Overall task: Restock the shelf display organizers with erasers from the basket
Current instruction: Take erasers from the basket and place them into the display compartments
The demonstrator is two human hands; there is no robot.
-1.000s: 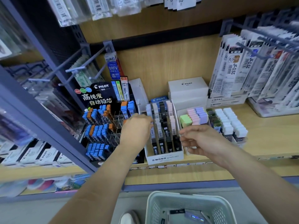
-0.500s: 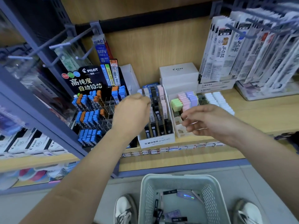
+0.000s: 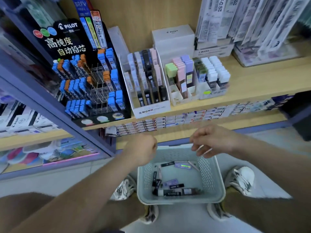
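Hovering above basket (image 3: 207, 175), presumably to reach erasers (image 3: 175, 192): right hand (image 3: 213, 140) loosely curled, empty (left hand (image 3: 143, 148) fisted; contents hidden).

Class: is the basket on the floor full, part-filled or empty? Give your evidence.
Part-filled, nearly empty: a few packs lie loose on the bottom of the basket, and much of that bottom shows bare.

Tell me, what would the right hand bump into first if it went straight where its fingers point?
Probably the basket. The right hand hangs above its far rim, fingers pointing down, so it may brush the rim or reach the erasers inside. Depth is unclear.
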